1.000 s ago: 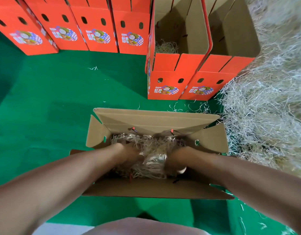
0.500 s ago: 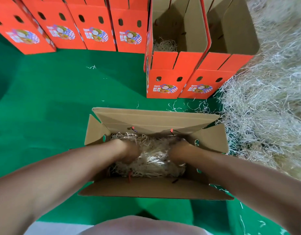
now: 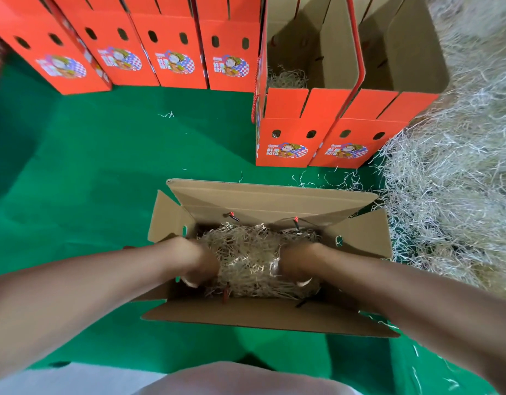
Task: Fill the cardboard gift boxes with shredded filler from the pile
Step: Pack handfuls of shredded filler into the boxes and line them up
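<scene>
An open brown cardboard gift box lies on the green mat right in front of me, flaps spread. A wad of pale shredded filler covers its bottom. Both my hands are down inside the box, one on each side of the wad. My left hand digs its curled fingers into the filler's left side. On the right side, my right hand does the same. Most of the fingers are buried in the shreds. The big filler pile rises just right of the box.
Two upright orange gift boxes stand open behind the brown box; the left one has a little filler in it. A row of several closed orange boxes lines the back left. Loose shreds dot the green mat.
My hands have moved apart from the middle of the filler to its left and right sides, and the wad has spread wider across the box bottom.
</scene>
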Demonstrator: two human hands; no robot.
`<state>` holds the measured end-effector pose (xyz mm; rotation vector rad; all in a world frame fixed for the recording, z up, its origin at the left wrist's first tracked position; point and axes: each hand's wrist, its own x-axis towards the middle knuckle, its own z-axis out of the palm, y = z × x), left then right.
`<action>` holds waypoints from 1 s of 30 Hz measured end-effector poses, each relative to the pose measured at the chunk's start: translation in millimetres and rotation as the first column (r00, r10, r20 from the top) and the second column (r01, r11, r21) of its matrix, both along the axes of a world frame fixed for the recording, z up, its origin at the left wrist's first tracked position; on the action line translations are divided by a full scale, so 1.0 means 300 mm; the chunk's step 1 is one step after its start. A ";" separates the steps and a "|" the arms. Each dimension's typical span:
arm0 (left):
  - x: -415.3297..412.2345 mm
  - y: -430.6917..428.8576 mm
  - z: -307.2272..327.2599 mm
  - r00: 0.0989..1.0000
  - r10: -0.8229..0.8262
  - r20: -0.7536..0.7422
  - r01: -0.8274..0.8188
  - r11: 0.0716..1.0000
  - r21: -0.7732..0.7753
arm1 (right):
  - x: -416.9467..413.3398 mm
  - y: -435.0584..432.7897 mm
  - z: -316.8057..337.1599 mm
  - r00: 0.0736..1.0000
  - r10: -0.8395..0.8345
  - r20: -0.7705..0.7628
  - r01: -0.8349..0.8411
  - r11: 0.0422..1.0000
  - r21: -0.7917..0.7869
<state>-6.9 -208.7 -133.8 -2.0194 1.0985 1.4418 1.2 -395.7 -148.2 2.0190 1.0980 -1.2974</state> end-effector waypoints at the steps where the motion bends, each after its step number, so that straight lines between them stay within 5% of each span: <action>1: -0.002 0.005 -0.003 1.000 -0.006 -0.008 0.006 1.000 0.016 | 0.008 -0.004 0.016 1.000 0.000 -0.014 0.001 1.000 0.012; 4: 0.002 -0.003 -0.006 0.972 0.204 0.120 -0.182 0.968 -0.170 | 0.016 0.031 0.061 0.991 -0.127 0.041 0.121 0.986 0.118; 6: 0.008 -0.013 -0.013 0.921 0.332 0.204 -0.261 0.915 -0.307 | 0.004 0.069 0.085 0.951 -0.262 0.164 0.195 0.919 0.342; 9: 0.004 -0.011 -0.042 0.967 0.211 0.141 -0.173 0.955 -0.240 | -0.004 0.086 0.059 0.945 -0.271 0.182 0.126 0.817 0.563; 13: -0.018 0.013 -0.088 0.998 -0.040 0.044 0.033 0.988 0.153 | 0.004 0.022 0.013 0.991 0.109 0.079 -0.115 0.991 0.070; 16: -0.029 -0.007 -0.086 0.996 -0.078 0.053 0.059 0.953 0.296 | 0.015 -0.042 -0.019 0.995 0.079 0.053 -0.076 0.995 -0.060; 19: -0.012 -0.018 -0.065 0.961 -0.164 0.224 0.135 0.981 0.142 | 0.019 -0.047 -0.003 0.997 -0.057 0.051 0.054 0.996 0.064; 21: -0.001 -0.019 -0.062 0.927 -0.069 0.369 0.117 0.987 -0.109 | 0.020 -0.033 0.010 0.961 -0.262 0.091 0.227 0.930 0.290; 23: -0.001 -0.021 -0.058 0.939 0.038 0.341 0.042 0.973 -0.226 | 0.008 -0.023 0.014 0.950 -0.285 0.126 0.205 0.875 0.439; 27: -0.032 -0.011 -0.047 0.981 0.193 -0.035 -0.191 0.980 0.061 | -0.031 -0.039 -0.010 0.995 0.018 -0.103 -0.016 1.000 0.024; 30: -0.003 0.008 0.001 0.908 0.414 0.067 -0.401 0.905 -0.143 | -0.019 -0.047 0.033 0.983 -0.173 -0.055 0.178 0.977 0.116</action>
